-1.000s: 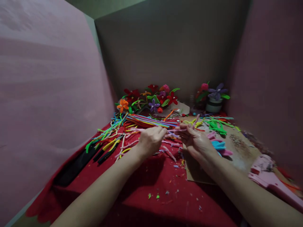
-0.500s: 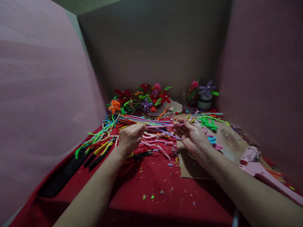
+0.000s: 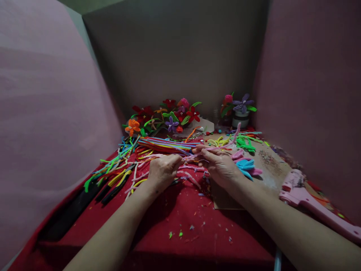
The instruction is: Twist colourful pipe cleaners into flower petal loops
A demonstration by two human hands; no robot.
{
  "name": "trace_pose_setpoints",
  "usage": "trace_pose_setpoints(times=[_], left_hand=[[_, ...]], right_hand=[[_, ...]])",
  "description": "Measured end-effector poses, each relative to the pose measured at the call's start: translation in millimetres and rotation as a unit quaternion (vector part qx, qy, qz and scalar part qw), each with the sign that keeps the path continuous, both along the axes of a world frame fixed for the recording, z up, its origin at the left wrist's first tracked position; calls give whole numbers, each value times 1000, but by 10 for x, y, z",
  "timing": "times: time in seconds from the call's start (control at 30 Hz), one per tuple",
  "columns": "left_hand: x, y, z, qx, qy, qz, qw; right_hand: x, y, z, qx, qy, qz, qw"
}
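A pink pipe cleaner (image 3: 214, 147) runs between my two hands above the red cloth, its fuzzy end sticking up past the right one. My left hand (image 3: 164, 169) is closed in a fist around its near end. The fingers of my right hand (image 3: 218, 163) are pinched on the same stem, palm turned inward. Behind the hands lies a bundle of straight coloured pipe cleaners (image 3: 169, 143). More pink pieces (image 3: 191, 178) lie on the cloth beneath.
Yellow-and-black pliers (image 3: 118, 184) lie at the left. On the board (image 3: 225, 199) at right are green pieces (image 3: 245, 143) and blue petals (image 3: 244, 167). A pink glue gun (image 3: 307, 199) lies far right. Fuzzy flowers (image 3: 172, 122) and a small pot (image 3: 240, 119) stand behind.
My hands have come closer together, the left moving right and the right moving slightly left. The stem's far end now points up more. The view has shifted slightly.
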State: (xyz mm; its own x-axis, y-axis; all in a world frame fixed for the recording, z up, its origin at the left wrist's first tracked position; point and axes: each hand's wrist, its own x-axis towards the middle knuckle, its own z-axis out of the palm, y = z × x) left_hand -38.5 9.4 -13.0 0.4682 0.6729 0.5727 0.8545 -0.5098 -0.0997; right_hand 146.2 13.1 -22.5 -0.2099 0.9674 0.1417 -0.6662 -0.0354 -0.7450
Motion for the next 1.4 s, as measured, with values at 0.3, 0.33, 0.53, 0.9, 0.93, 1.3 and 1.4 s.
trace_pose_setpoints(times=[0.3, 0.33, 0.53, 0.9, 0.93, 1.3, 1.4], left_hand=[[-34, 5, 105, -92, -145, -62, 983], [-34, -2, 135, -99, -165, -68, 979], [6, -63, 270, -175, -323, -99, 925], [55, -86, 316, -249, -457, -90, 849], [50, -76, 324, -265, -507, -105, 813], [196, -42, 122, -465, -587, -158, 643], [272, -81, 92, -435, -551, -152, 696]], right_hand=[[19, -6, -13, -42, -81, -41, 995], [17, -22, -13, -37, -117, -29, 992], [-17, -144, 37, 34, -273, 49, 960], [-13, -184, -27, 27, -352, 234, 906], [-17, -180, -31, 18, -343, 241, 908], [-35, -121, -55, 8, -221, 165, 961], [-48, -141, -61, 31, -245, 143, 958]])
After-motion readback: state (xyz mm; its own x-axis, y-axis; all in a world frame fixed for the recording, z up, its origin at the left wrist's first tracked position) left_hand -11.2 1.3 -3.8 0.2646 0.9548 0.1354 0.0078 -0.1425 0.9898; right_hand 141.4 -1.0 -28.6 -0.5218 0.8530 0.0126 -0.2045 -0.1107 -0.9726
